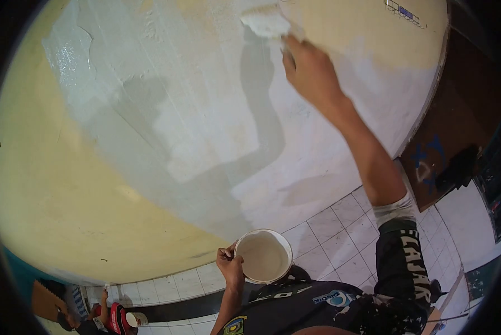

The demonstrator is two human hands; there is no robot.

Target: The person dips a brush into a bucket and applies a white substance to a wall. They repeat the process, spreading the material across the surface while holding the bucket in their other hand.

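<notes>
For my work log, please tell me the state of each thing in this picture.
Wall: partly painted white, the rest yellow.
Brush: against the wall, held in right hand.
Paint bowl: holds pale paint, gripped at rim by left hand.

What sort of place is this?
Probably a room being repainted: a yellow wall half covered in white paint, a brush in the right hand, a paint pot in the left hand.
</notes>
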